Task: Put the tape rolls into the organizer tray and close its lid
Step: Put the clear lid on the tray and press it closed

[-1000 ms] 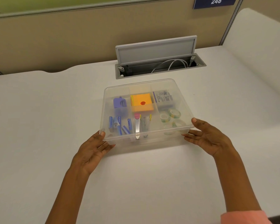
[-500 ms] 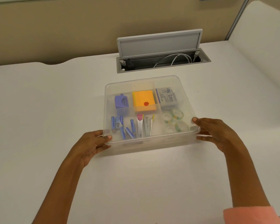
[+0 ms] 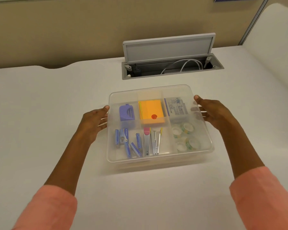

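A clear plastic organizer tray [image 3: 158, 161] stands on the white desk with its clear lid [image 3: 204, 138] lying flat on top. Several tape rolls [image 3: 185, 136] lie in its front right compartment, seen through the lid. My left hand [image 3: 93, 120] rests against the tray's left side, thumb at the lid's edge. On the opposite side my right hand [image 3: 213, 112] presses the right wall, thumb on the lid's rim and fingers partly behind the plastic. Both hands hold the tray between them.
Other compartments hold a purple sharpener [image 3: 126, 112], orange sticky notes [image 3: 151, 111], a printed box [image 3: 177, 109], blue staple boxes [image 3: 127, 141] and metal clips [image 3: 152, 143]. An open grey cable hatch [image 3: 170, 63] with wires lies behind the tray. A tan partition rises at the desk's back.
Both hands slid from the tray's front corners back along its sides to the middle and rear. The lid stays flat on the tray.
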`<action>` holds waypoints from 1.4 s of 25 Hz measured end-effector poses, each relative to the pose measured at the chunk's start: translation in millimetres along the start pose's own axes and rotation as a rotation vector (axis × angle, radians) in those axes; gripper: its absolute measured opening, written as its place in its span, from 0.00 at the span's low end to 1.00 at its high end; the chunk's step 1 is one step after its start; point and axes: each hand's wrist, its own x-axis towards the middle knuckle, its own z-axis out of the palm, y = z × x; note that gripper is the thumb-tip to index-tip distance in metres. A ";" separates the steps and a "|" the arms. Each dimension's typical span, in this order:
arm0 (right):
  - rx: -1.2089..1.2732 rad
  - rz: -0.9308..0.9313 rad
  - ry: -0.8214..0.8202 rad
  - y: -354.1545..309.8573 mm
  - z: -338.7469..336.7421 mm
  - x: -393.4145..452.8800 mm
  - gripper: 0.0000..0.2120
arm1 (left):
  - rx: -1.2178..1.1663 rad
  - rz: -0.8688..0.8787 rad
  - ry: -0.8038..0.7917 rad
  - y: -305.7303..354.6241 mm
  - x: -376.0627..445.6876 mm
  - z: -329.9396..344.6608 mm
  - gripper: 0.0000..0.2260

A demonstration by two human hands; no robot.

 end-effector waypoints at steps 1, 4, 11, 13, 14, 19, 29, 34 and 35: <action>-0.007 0.008 0.016 -5.2 3.4 11.6 0.19 | -0.003 -0.028 0.012 3.0 9.8 6.5 0.22; -0.077 0.023 0.076 -19.2 11.9 39.9 0.24 | 0.013 -0.114 0.043 10.7 31.5 17.2 0.24; -0.246 0.084 0.146 -28.3 31.5 65.9 0.34 | -0.100 -0.163 -0.005 19.7 46.0 29.7 0.22; -0.172 0.129 0.148 -31.0 30.0 67.9 0.33 | -0.177 -0.190 -0.028 27.6 47.8 28.7 0.15; -0.124 0.136 0.142 -32.8 29.5 68.3 0.31 | -0.208 -0.203 -0.024 31.1 50.3 27.9 0.14; -0.091 0.053 0.105 -36.3 30.7 67.7 0.24 | -0.167 -0.148 0.087 32.6 55.2 36.0 0.15; -0.166 -0.086 0.098 -35.4 35.6 69.7 0.25 | -0.077 -0.056 0.230 32.6 50.6 44.7 0.25; -0.251 -0.111 0.054 -31.6 41.0 71.8 0.31 | 0.079 -0.018 0.260 28.6 61.5 52.5 0.21; -0.254 -0.113 0.067 -30.7 41.7 73.0 0.30 | 0.092 -0.021 0.268 28.1 64.4 54.5 0.21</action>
